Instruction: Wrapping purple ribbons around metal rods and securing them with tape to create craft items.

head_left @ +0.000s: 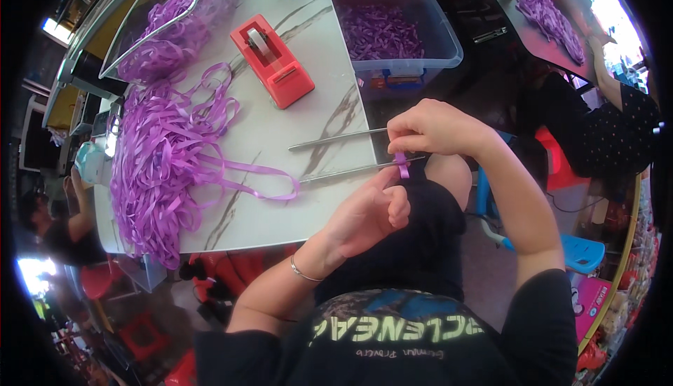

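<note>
Two thin metal rods, the upper rod and the lower rod, lie side by side across the white table's front right edge. A short purple ribbon hangs around the lower rod's right end, and my right hand pinches it from above with the fingertips. Below the rods is my left hand, its index finger stretched to the ribbon and the other fingers curled in; whether they hold anything is hidden. A large heap of long purple ribbon covers the table's left part, one loop reaching toward the lower rod's left end.
A red tape dispenser stands on the white table. Beyond its right edge is a clear plastic bin of short purple pieces. A clear container holds more ribbon at back left. Other people sit at left and right, near a blue stool.
</note>
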Tool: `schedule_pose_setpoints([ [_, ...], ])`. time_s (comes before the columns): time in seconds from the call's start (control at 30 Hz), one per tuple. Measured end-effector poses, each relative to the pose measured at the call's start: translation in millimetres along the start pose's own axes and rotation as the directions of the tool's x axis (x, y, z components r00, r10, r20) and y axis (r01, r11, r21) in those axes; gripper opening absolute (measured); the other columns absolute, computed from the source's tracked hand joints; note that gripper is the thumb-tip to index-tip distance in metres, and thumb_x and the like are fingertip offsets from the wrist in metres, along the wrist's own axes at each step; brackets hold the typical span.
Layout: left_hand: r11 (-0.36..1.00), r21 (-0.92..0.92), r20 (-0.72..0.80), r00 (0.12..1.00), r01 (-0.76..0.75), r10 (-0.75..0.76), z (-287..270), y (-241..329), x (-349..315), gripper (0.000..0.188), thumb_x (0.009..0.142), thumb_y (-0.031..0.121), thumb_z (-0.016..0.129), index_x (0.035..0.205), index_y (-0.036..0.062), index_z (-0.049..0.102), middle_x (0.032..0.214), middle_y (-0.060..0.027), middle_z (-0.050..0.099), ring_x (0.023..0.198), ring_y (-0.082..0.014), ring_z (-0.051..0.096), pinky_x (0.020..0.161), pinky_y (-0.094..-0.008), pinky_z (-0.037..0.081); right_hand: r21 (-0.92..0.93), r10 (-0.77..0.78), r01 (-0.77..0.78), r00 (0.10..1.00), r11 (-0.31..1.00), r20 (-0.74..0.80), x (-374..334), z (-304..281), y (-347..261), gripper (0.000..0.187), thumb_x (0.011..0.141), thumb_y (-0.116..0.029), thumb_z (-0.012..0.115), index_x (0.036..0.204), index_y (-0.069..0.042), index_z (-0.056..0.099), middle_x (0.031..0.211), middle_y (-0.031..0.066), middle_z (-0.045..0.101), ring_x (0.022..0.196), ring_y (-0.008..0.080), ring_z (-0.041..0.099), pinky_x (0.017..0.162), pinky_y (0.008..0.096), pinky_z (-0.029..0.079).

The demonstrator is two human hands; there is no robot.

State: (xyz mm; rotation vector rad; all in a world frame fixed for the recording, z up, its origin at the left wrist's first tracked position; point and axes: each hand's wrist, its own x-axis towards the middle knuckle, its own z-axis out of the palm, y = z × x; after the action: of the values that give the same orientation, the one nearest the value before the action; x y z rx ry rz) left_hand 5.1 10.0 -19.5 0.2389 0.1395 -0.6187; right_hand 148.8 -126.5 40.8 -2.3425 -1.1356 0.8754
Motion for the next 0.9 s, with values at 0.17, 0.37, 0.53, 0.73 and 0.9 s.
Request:
schedule_pose_setpoints([
  [0.17,1.0,0.017,-0.007,1.0,0.0,0.0,0,0,0,0.046,0.079,0.007,0.043,0.124,0.0103,0.037,0.064,-0.0024,0.041,0.063,-0.0135,0.039,0.061,-0.0246,0.033,-0.101,-0.039,0.028,0.993,0.995,-0.109,-2,7,3,0.021,0.076,-0.028,0.06,0.072,-0.008,0.06,0.064,0.0092,0.059,0.063,0.0265,0.057,0.058,0.0353,0.042],
  [0.37,1.0,0.024,-0.007,1.0,-0.005,0.005,0,-1,1,0.045,0.079,0.007,0.043,0.124,0.0108,0.039,0.064,-0.0023,0.041,0.062,-0.0135,0.038,0.061,-0.0243,0.033,-0.298,-0.036,-0.03,0.976,0.954,-0.213,-4,14,3,0.025,0.074,-0.034,0.061,0.07,-0.009,0.062,0.064,0.0079,0.06,0.065,0.0271,0.059,0.058,0.0374,0.043],
  [0.53,1.0,0.017,-0.005,1.0,-0.008,0.008,0,-1,1,0.046,0.079,0.007,0.043,0.124,0.0109,0.039,0.064,-0.0024,0.041,0.062,-0.0134,0.038,0.061,-0.0244,0.033,-0.421,0.062,-0.166,0.966,0.892,-0.249,-6,17,-4,0.027,0.071,-0.037,0.063,0.068,-0.01,0.064,0.064,0.0092,0.062,0.062,0.0262,0.061,0.056,0.0363,0.046],
  [0.73,0.999,0.036,0.027,1.0,-0.009,0.008,-1,-1,2,0.048,0.079,0.006,0.044,0.126,0.009,0.036,0.064,-0.0023,0.042,0.063,-0.0133,0.039,0.061,-0.0246,0.034,0.285,0.184,0.004,0.755,0.959,-0.63,-9,63,73,0.025,0.079,-0.032,0.061,0.067,-0.009,0.061,0.053,0.0008,0.052,0.048,0.0108,0.05,0.044,0.0256,0.038],
  [0.9,0.999,0.044,0.04,0.999,-0.016,0.014,-4,-1,1,0.053,0.078,0.009,0.047,0.129,0.0068,0.031,0.064,-0.0012,0.043,0.063,-0.0118,0.041,0.061,-0.0236,0.035,0.991,0.184,-0.059,0.98,-0.116,0.079,1,99,63,0.021,0.086,-0.018,0.051,0.104,-0.008,0.053,0.065,-0.0071,0.044,0.05,0.0005,0.035,0.044,0.0154,0.027],
])
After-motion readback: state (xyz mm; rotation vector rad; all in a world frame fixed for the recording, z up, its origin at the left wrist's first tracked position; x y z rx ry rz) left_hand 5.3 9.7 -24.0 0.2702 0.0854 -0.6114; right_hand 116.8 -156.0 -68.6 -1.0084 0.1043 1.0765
